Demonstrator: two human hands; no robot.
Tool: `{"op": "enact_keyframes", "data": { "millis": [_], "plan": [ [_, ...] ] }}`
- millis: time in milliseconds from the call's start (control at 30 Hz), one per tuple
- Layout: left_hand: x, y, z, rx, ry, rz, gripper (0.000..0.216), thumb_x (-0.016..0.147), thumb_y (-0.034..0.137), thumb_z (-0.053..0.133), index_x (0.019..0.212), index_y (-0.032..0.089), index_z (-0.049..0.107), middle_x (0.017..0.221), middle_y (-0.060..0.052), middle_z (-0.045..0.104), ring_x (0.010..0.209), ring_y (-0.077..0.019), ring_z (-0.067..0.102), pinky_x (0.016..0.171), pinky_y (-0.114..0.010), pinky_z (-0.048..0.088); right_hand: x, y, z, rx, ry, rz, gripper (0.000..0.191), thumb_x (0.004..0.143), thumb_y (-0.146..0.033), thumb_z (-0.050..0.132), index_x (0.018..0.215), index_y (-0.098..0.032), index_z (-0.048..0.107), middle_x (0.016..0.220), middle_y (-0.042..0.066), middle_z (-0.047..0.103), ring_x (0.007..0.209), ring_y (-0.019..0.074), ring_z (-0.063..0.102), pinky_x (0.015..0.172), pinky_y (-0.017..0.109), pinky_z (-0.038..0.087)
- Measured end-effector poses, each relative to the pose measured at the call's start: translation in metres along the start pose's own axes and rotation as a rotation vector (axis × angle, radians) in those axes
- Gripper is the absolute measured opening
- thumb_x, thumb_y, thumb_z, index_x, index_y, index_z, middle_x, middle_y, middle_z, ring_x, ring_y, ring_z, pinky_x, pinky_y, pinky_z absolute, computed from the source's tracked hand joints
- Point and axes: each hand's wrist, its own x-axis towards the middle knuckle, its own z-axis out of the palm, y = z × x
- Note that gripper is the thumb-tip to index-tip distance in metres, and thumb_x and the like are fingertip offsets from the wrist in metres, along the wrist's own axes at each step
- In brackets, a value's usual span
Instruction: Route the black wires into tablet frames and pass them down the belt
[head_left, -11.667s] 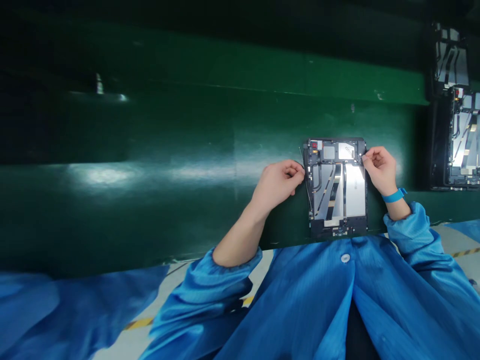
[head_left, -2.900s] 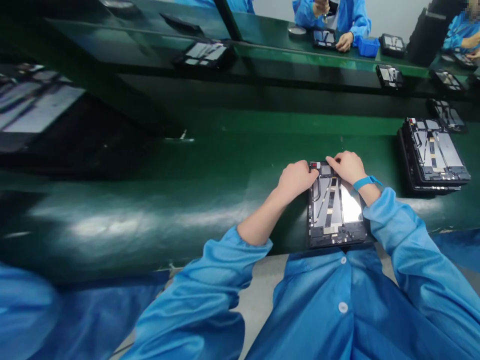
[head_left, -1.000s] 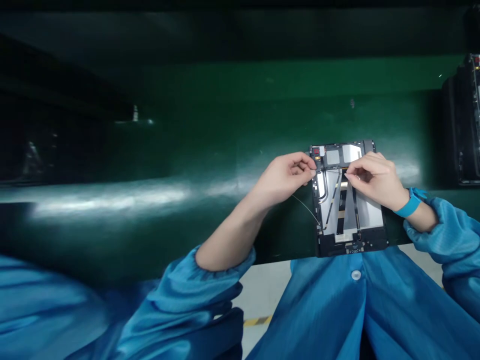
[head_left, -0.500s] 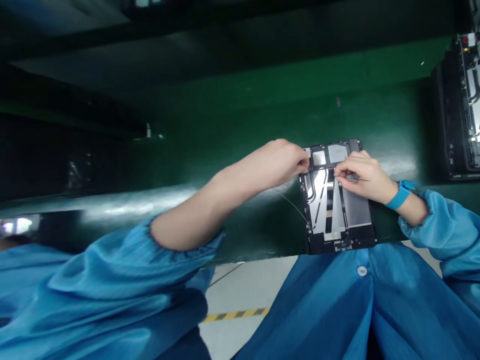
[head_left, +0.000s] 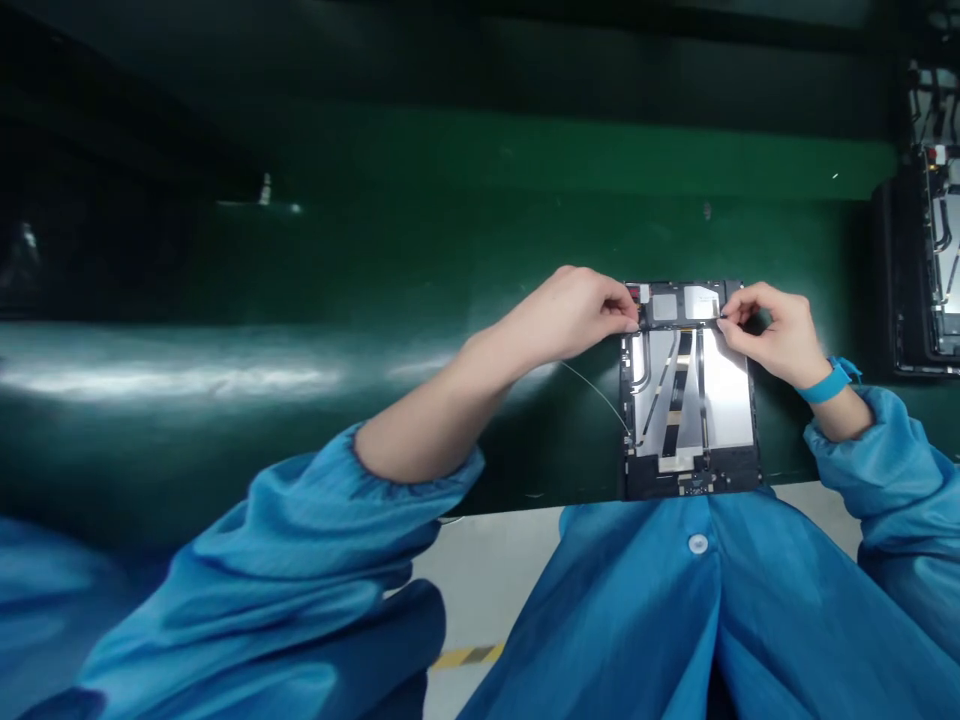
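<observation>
An opened tablet [head_left: 729,405], its inner side up, lies at the front edge of the green workbench. Silver panels, dark flat cables and a small circuit board near its bottom edge show. My left hand [head_left: 581,312] is closed in a pinch at the tablet's upper left corner; whatever its fingertips hold is hidden. On the upper right part of the tablet, my right hand [head_left: 776,330] pinches with thumb and forefinger, and something small and dark there is too tiny to name. A thin pale wire [head_left: 600,392] curves from beneath my left wrist to the tablet's left edge.
More opened tablets [head_left: 946,240] sit in a dark stack at the far right. The green workbench [head_left: 420,240] stretches left and back. A blue sleeve [head_left: 45,590] shows blurred at the lower left. Floor with a yellow-black strip [head_left: 469,657] lies below the front edge.
My right hand has moved from the tablet's middle toward its upper right side. The thin dark strand by its fingers no longer shows. My left hand stays at the upper left corner.
</observation>
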Motion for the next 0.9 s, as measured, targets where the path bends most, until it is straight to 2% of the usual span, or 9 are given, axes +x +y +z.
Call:
{"op": "enact_keyframes", "data": {
  "millis": [200, 467, 600, 733, 800, 900],
  "plan": [
    [0.007, 0.003, -0.003, 0.019, -0.048, 0.076, 0.016, 0.088, 0.02, 0.066, 0.082, 0.018, 0.08, 0.081, -0.002, 0.079, 0.07, -0.016, 0.066, 0.075, -0.029, 0.046, -0.012, -0.004, -0.01, -0.06, -0.078, -0.018, 0.001, 0.082, -0.023, 0.073, 0.083, -0.024, 0.072, 0.074, -0.002, 0.073, 0.068, 0.0152, 0.065, 0.071, 0.032, 0.054],
    [0.01, 0.01, -0.01, 0.071, -0.123, 0.149, 0.019, 0.088, 0.013, 0.063, 0.074, 0.018, 0.075, 0.076, -0.001, 0.075, 0.068, -0.0152, 0.063, 0.072, -0.029, 0.042, -0.015, -0.002, -0.011, -0.034, -0.08, -0.003, 0.004, 0.081, -0.02, 0.074, 0.081, -0.024, 0.073, 0.07, -0.003, 0.071, 0.065, 0.0141, 0.061, 0.065, 0.029, 0.052],
    [0.007, 0.018, -0.009, 0.23, -0.131, 0.146, 0.027, 0.091, 0.01, 0.055, 0.072, 0.017, 0.072, 0.075, -0.005, 0.073, 0.065, -0.0168, 0.061, 0.065, -0.03, 0.038, -0.014, 0.003, -0.012, -0.013, -0.11, 0.027, 0.004, 0.081, -0.023, 0.076, 0.081, -0.024, 0.072, 0.068, -0.003, 0.07, 0.065, 0.0148, 0.061, 0.066, 0.03, 0.051],
    [0.002, 0.026, -0.007, 0.354, -0.096, 0.148, 0.027, 0.093, 0.012, 0.051, 0.075, 0.017, 0.071, 0.084, -0.01, 0.076, 0.074, -0.0217, 0.069, 0.067, -0.031, 0.043, -0.01, 0.004, -0.007, -0.041, 0.036, 0.046, 0.006, 0.082, -0.024, 0.076, 0.085, -0.025, 0.071, 0.076, -0.002, 0.072, 0.067, 0.0152, 0.061, 0.068, 0.031, 0.052],
    [-0.004, 0.033, -0.002, 0.361, -0.044, 0.126, 0.026, 0.094, 0.014, 0.051, 0.08, 0.017, 0.072, 0.091, -0.011, 0.078, 0.082, -0.0249, 0.073, 0.07, -0.032, 0.048, -0.007, 0.002, -0.002, -0.12, 0.092, -0.008, 0.007, 0.084, -0.02, 0.072, 0.089, -0.025, 0.071, 0.079, -0.001, 0.073, 0.07, 0.0162, 0.063, 0.07, 0.032, 0.052],
    [-0.016, 0.046, 0.015, 0.35, 0.049, 0.065, 0.025, 0.097, 0.022, 0.051, 0.09, 0.017, 0.074, 0.096, -0.012, 0.08, 0.082, -0.0281, 0.076, 0.069, -0.034, 0.052, 0.0, -0.001, 0.004, -0.307, 0.012, -0.15, 0.015, 0.087, -0.011, 0.064, 0.09, -0.024, 0.07, 0.079, 0.001, 0.072, 0.076, 0.0191, 0.064, 0.075, 0.033, 0.05]
  ]
}}
